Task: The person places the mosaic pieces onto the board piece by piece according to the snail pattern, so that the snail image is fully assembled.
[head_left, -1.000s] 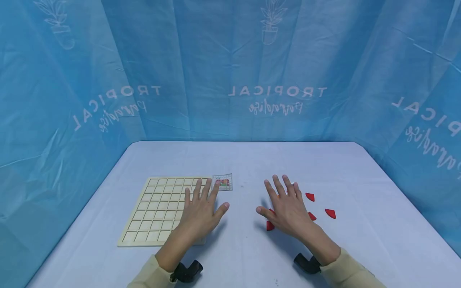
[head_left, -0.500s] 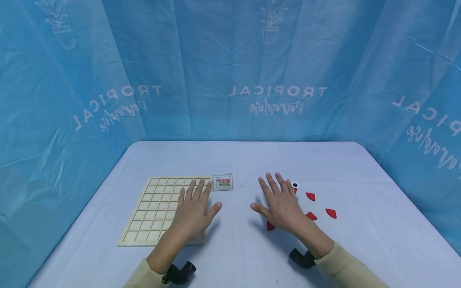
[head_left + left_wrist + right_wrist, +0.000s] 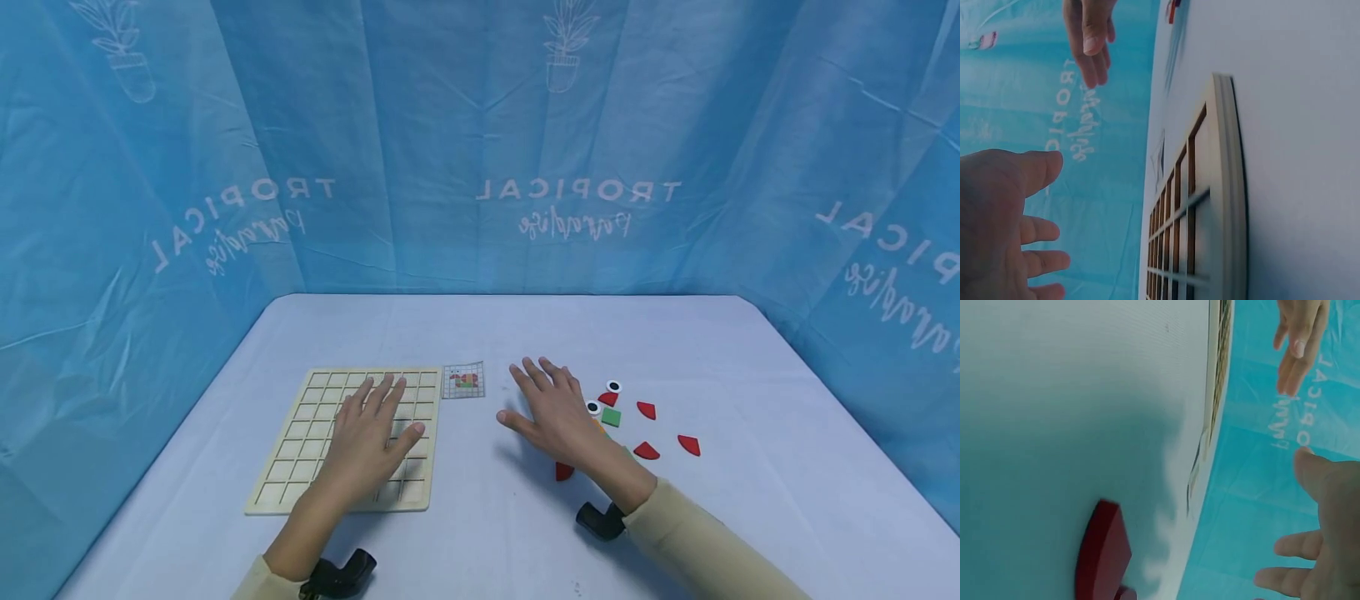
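Head view shows the left hand (image 3: 367, 440) spread flat over the wooden grid board (image 3: 315, 433) on the counter (image 3: 480, 333), fingers straight, its grip holding nothing. From the left wrist view I cannot tell whether the palm touches the board. The right hand (image 3: 553, 415) hovers open too, fingers splayed, grip empty, between a small pattern card (image 3: 463, 380) and scattered pieces: red wedges (image 3: 687, 444), a green square (image 3: 611, 417), two eye discs (image 3: 614, 386).
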{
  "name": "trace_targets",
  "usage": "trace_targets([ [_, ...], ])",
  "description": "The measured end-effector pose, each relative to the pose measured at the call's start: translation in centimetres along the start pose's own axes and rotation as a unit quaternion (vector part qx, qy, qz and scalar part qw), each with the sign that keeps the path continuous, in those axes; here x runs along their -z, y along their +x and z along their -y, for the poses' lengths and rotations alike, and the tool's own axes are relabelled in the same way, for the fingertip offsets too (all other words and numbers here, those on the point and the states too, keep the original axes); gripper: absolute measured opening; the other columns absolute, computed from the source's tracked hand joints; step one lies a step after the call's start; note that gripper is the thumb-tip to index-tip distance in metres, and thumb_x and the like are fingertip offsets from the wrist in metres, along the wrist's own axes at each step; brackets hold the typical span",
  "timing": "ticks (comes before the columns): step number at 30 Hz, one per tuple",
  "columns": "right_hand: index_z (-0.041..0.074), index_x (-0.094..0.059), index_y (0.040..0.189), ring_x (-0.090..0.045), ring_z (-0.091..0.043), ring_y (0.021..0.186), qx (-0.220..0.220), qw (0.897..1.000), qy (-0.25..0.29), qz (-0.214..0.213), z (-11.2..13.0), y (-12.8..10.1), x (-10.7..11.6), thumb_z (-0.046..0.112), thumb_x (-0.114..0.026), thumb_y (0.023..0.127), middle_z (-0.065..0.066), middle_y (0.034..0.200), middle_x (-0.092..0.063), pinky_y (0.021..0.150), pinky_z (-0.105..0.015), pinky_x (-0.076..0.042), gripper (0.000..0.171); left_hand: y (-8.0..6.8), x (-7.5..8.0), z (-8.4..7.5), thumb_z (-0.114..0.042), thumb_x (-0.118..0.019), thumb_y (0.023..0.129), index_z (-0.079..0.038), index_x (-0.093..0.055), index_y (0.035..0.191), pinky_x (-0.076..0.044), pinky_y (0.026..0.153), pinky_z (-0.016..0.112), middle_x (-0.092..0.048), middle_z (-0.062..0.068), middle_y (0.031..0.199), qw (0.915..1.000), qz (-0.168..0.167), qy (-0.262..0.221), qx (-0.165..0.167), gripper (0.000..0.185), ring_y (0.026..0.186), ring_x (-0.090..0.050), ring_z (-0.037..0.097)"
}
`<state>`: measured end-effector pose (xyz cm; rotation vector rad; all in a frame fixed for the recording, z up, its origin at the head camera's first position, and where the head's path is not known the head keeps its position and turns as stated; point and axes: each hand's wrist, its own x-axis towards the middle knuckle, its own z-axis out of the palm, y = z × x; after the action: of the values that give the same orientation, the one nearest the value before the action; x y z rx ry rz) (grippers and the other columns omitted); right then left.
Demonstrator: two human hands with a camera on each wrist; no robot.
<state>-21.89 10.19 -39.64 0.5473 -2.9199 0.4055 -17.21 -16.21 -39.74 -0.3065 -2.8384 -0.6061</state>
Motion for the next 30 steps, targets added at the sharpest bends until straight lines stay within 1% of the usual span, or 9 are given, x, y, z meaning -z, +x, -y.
trace_targets([
  [3,0.019,-0.036,0.146,-0.026,-0.033,0.142,0.0,1.0,0.013,0.007,0.5,0.7,-0.2,0.055,-0.058,0.085,-0.009,0.152,-0.035,0.112,-0.055,-0.02,0.074,-0.2,0.3,0.8,-0.042,-0.055,0.091,-0.009,-0.032,0.146,-0.011,0.109,0.062,-0.028,0.015,0.154,1.0,-0.006,-0.007,0.002,0.068,0.142,-0.015,0.039],
  [8,0.021,-0.036,0.145,-0.026,-0.032,0.142,-0.002,0.999,0.031,0.021,1.3,1.9,-0.7,0.054,-0.058,0.085,-0.007,0.152,-0.036,0.112,-0.053,-0.02,0.072,-0.6,1.0,1.9,-0.037,-0.058,0.09,-0.008,-0.036,0.144,-0.012,0.107,0.063,-0.034,0.018,0.15,0.9995,-0.016,-0.025,0.01,0.066,0.141,-0.017,0.04],
  [13,0.022,-0.038,0.145,-0.029,-0.032,0.14,0.0,0.998,0.051,0.035,2.0,2.9,-1.1,0.051,-0.06,0.085,-0.005,0.151,-0.037,0.112,-0.052,-0.023,0.07,-1.1,1.7,3.1,-0.031,-0.061,0.089,-0.007,-0.038,0.143,-0.012,0.105,0.065,-0.037,0.019,0.148,0.9986,-0.018,-0.046,0.016,0.063,0.139,-0.019,0.042],
  [18,0.021,-0.041,0.143,-0.033,-0.032,0.138,0.015,0.996,0.066,0.052,2.3,4.1,-1.8,0.048,-0.06,0.087,-0.006,0.149,-0.041,0.109,-0.052,-0.027,0.065,-1.5,2.3,4.9,-0.025,-0.064,0.088,-0.006,-0.037,0.143,-0.012,0.101,0.068,-0.037,0.022,0.146,0.9974,-0.014,-0.067,0.022,0.064,0.137,-0.019,0.045],
  [22,0.021,-0.044,0.141,-0.035,-0.033,0.136,0.022,0.995,0.076,0.061,2.3,5.0,-2.5,0.046,-0.058,0.089,-0.005,0.147,-0.043,0.107,-0.053,-0.028,0.06,-1.7,2.8,6.4,-0.023,-0.065,0.087,-0.005,-0.038,0.143,-0.011,0.1,0.071,-0.037,0.023,0.146,0.9957,-0.001,-0.088,0.03,0.065,0.135,-0.019,0.047],
  [24,0.021,-0.045,0.14,-0.036,-0.033,0.135,0.021,0.994,0.082,0.064,2.3,5.4,-2.7,0.046,-0.058,0.089,-0.004,0.146,-0.045,0.106,-0.054,-0.028,0.058,-1.7,3.0,7.1,-0.022,-0.066,0.086,-0.008,-0.037,0.144,-0.013,0.098,0.072,-0.036,0.022,0.147,0.994,0.012,-0.1,0.042,0.066,0.136,-0.018,0.047],
  [29,0.02,-0.048,0.138,-0.04,-0.034,0.13,0.014,0.992,0.1,0.071,2.4,6.4,-3.0,0.044,-0.058,0.09,-0.004,0.143,-0.049,0.103,-0.055,-0.03,0.055,-1.9,3.6,8.8,-0.028,-0.066,0.086,-0.013,-0.035,0.145,-0.02,0.092,0.076,-0.027,0.024,0.15,0.9888,0.048,-0.122,0.071,0.069,0.136,-0.014,0.049],
  [30,0.02,-0.048,0.138,-0.04,-0.034,0.13,0.012,0.992,0.103,0.073,2.4,6.6,-3.1,0.043,-0.058,0.09,-0.004,0.142,-0.049,0.102,-0.055,-0.031,0.055,-1.9,3.7,9.2,-0.029,-0.066,0.086,-0.013,-0.035,0.145,-0.019,0.092,0.076,-0.026,0.026,0.149,0.9879,0.051,-0.127,0.072,0.069,0.136,-0.013,0.051],
])
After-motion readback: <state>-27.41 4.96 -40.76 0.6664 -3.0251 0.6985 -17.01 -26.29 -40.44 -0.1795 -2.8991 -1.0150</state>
